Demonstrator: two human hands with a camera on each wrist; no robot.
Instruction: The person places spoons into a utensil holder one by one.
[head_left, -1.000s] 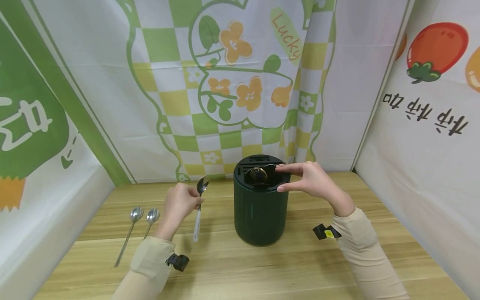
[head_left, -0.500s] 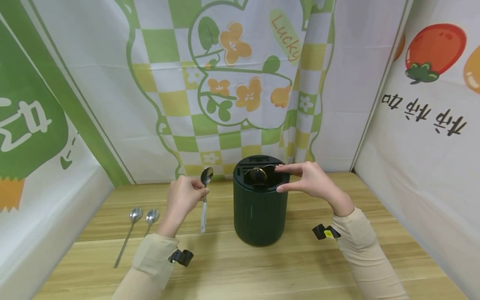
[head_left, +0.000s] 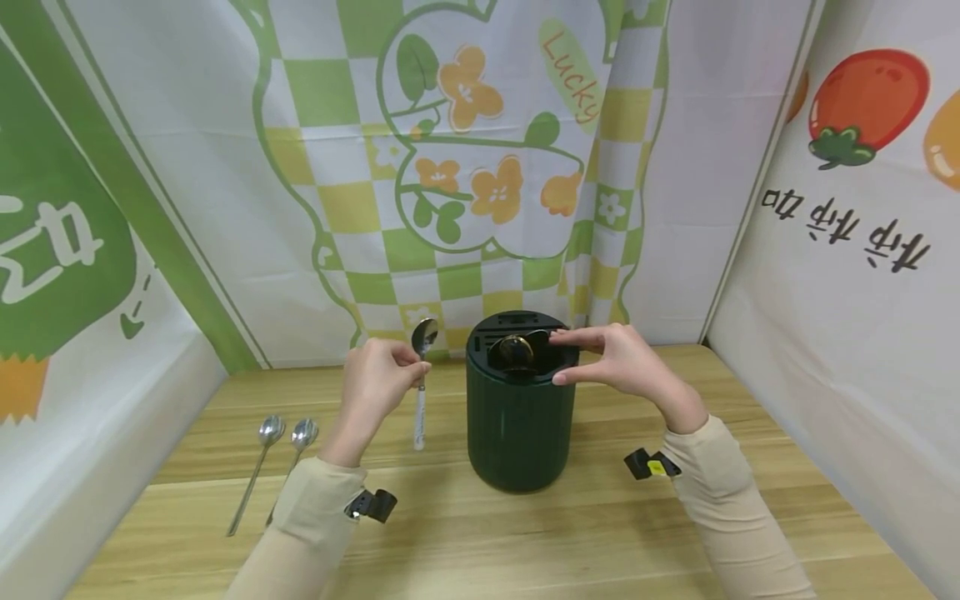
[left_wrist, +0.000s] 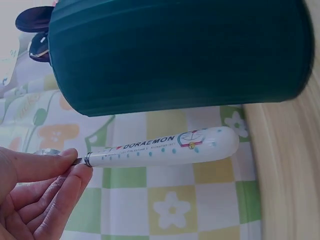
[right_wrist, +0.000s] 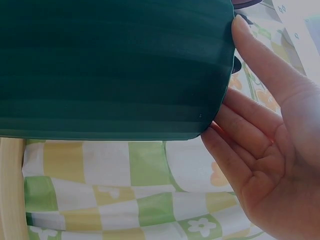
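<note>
My left hand [head_left: 378, 375] pinches a spoon [head_left: 420, 421] at its neck, between thumb and fingers. Its shiny bowl points up, and its white handle [left_wrist: 165, 150], printed "DORAEMON" with teal dots, hangs down left of a dark green utensil holder [head_left: 520, 433]. Straight, spread fingers and thumb of my right hand [head_left: 618, 362] touch the holder's rim on the right side. Inside the holder's black top opening are a dark, gold-edged spoon bowl [head_left: 517, 352] and another dark utensil head behind it.
Two silver spoons [head_left: 255, 477] [head_left: 303, 435] lie on the wooden table [head_left: 517, 550] at the left, the nearer one partly behind my left sleeve. A checkered, flowered cloth [head_left: 465, 275] hangs right behind the holder, with printed white walls on either side.
My left hand has moved right and upward in the head view with the spoon, bringing it closer to the holder. My right hand stays at the rim.
</note>
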